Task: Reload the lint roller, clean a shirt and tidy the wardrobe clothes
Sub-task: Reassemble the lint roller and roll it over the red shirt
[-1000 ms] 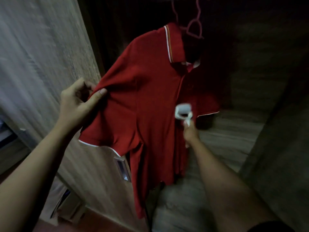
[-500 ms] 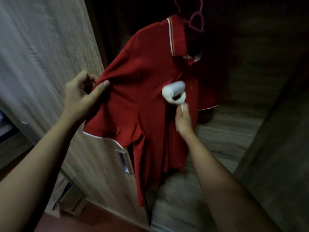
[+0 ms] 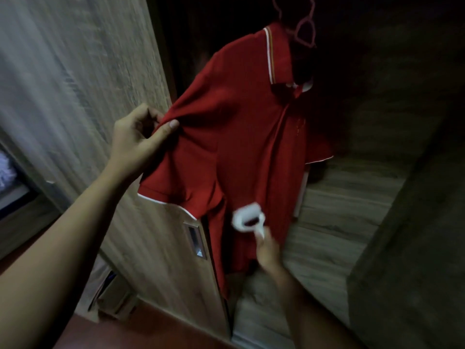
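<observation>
Hanging from a pink hanger up around 1 o'clock in the head view is a red polo shirt, with white piping on the collar and sleeve hems. The person's left hand is at about 9 o'clock from the shirt's middle, thumb and fingers pinched together on the shoulder-sleeve fabric and pulling it out sideways — so the front is stretched fairly flat. Their right hand is down near 6 o'clock, wrapped around the handle of a white lint roller. The roller head sits against the lower front of the shirt, blurry. A wood-grain wardrobe door fills the left side, with a recessed metal handle just beside the shirt's hem.
</observation>
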Tool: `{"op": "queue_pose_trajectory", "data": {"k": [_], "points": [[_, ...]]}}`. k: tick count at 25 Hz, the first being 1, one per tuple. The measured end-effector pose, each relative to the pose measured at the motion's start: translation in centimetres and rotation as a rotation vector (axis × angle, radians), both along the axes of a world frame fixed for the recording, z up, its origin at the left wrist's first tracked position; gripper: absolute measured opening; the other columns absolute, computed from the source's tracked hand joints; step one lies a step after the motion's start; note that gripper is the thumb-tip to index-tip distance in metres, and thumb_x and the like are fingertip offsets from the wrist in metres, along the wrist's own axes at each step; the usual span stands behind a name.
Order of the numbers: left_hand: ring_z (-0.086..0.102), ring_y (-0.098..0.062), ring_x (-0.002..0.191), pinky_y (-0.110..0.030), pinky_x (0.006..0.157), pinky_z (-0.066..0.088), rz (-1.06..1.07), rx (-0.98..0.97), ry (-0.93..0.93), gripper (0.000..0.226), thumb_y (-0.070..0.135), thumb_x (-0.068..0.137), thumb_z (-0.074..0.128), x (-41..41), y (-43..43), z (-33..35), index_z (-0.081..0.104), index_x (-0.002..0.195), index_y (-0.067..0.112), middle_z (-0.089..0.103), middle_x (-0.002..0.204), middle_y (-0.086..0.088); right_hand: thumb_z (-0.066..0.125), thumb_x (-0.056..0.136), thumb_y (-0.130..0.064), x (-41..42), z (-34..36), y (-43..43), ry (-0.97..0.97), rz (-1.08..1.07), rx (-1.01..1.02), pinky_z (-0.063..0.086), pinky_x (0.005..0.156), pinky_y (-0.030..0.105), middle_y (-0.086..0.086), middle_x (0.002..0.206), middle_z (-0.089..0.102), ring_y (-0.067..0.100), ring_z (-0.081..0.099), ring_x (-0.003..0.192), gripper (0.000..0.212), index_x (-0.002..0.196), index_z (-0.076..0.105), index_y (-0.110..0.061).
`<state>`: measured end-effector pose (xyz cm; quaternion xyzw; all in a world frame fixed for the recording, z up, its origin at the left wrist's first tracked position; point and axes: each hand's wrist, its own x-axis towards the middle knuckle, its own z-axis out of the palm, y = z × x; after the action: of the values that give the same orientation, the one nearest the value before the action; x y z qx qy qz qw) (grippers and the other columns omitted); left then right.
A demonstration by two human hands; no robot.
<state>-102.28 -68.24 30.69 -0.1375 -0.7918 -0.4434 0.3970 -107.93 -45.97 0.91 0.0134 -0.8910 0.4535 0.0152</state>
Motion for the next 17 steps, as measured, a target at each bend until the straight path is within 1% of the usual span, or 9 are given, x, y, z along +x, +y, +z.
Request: {"op": "queue_pose_trajectory", "data": {"k": [2, 5, 7, 8, 10, 13, 14, 15, 17], "points": [[0.05, 0.005, 0.055, -0.017, 0.053, 0.038, 0.002, 0.004, 0.004, 0.02, 0.039, 0.08, 0.066, -0.1, -0.1, -0.1, 0.05, 0.073, 0.029, 0.061, 0.059, 0.02, 0.039, 0.098, -0.024, -3.8, 7.8, 0.3, 0.149, -0.169, -0.234, 0.042, 0.075, 0.04, 0.028, 0.105, 0.062, 0.041, 0.06, 0.096, 0.029, 0.115, 0.051, -0.003], [0.048, -0.001, 0.057, -0.019, 0.054, 0.037, 0.031, -0.01, 0.035, 0.02, 0.041, 0.08, 0.066, -0.2, -0.2, -0.4, 0.051, 0.073, 0.03, 0.059, 0.06, 0.021, 0.038, 0.098, -0.021, -6.7, 18.0, 1.1, 0.462, -0.222, -0.35, 0.039, 0.075, 0.041, 0.028, 0.105, 0.06, 0.04, 0.058, 0.094, 0.028, 0.113, 0.049, 0.0], [0.047, -0.004, 0.059, -0.02, 0.054, 0.037, 0.039, -0.017, 0.044, 0.019, 0.04, 0.08, 0.067, -0.3, -0.3, -0.4, 0.052, 0.072, 0.031, 0.058, 0.06, 0.021, 0.039, 0.097, -0.022, -6.7, 19.3, 0.6, 0.565, -0.211, -0.357, 0.036, 0.071, 0.038, 0.026, 0.104, 0.062, 0.04, 0.058, 0.092, 0.029, 0.115, 0.049, -0.002], [0.048, -0.001, 0.058, -0.018, 0.054, 0.037, 0.039, -0.018, 0.044, 0.019, 0.038, 0.081, 0.067, -0.3, -0.2, -0.4, 0.052, 0.072, 0.031, 0.058, 0.06, 0.022, 0.039, 0.097, -0.023, -6.6, 17.9, 0.0, 0.552, -0.2, -0.309, 0.035, 0.069, 0.037, 0.026, 0.104, 0.062, 0.041, 0.058, 0.092, 0.031, 0.117, 0.049, -0.002], [0.049, 0.007, 0.056, -0.012, 0.055, 0.037, 0.027, -0.02, 0.036, 0.02, 0.029, 0.083, 0.067, -0.2, 0.0, -0.3, 0.05, 0.073, 0.03, 0.059, 0.061, 0.024, 0.04, 0.097, -0.025, -5.5, 11.9, -1.4, 0.353, -0.122, -0.175, 0.039, 0.072, 0.039, 0.027, 0.108, 0.062, 0.042, 0.059, 0.096, 0.034, 0.124, 0.047, -0.004], [0.052, 0.009, 0.055, -0.009, 0.055, 0.038, 0.022, -0.031, 0.018, 0.024, 0.017, 0.086, 0.066, 0.0, 0.3, -0.3, 0.048, 0.073, 0.028, 0.06, 0.06, 0.024, 0.037, 0.098, -0.034, -1.6, 1.2, -1.4, -0.145, 0.069, 0.073, 0.042, 0.085, 0.039, 0.023, 0.121, 0.059, 0.038, 0.056, 0.11, 0.041, 0.132, 0.042, -0.013], [0.054, 0.008, 0.056, -0.011, 0.055, 0.041, 0.017, -0.027, 0.017, 0.023, 0.019, 0.086, 0.066, -0.1, 0.3, -0.3, 0.048, 0.073, 0.028, 0.061, 0.06, 0.022, 0.035, 0.098, -0.037, -0.5, -1.2, -0.8, -0.243, 0.094, 0.16, 0.042, 0.088, 0.038, 0.022, 0.125, 0.057, 0.037, 0.055, 0.113, 0.043, 0.135, 0.04, -0.015], [0.055, 0.005, 0.057, -0.018, 0.055, 0.044, 0.019, -0.02, 0.014, 0.022, 0.024, 0.085, 0.067, -0.1, 0.2, -0.4, 0.049, 0.073, 0.029, 0.062, 0.06, 0.018, 0.035, 0.098, -0.038, 0.3, -2.2, -0.3, -0.298, 0.083, 0.197, 0.042, 0.089, 0.037, 0.022, 0.126, 0.056, 0.036, 0.054, 0.115, 0.044, 0.136, 0.039, -0.015], [0.058, -0.014, 0.062, -0.035, 0.056, 0.045, 0.052, -0.028, 0.004, 0.018, 0.037, 0.081, 0.067, 0.0, 0.0, -0.5, 0.053, 0.072, 0.032, 0.061, 0.062, 0.008, 0.036, 0.098, -0.036, 0.0, -0.7, 0.2, -0.26, 0.009, 0.089, 0.043, 0.086, 0.038, 0.024, 0.121, 0.059, 0.038, 0.056, 0.11, 0.041, 0.131, 0.042, -0.011]]}}
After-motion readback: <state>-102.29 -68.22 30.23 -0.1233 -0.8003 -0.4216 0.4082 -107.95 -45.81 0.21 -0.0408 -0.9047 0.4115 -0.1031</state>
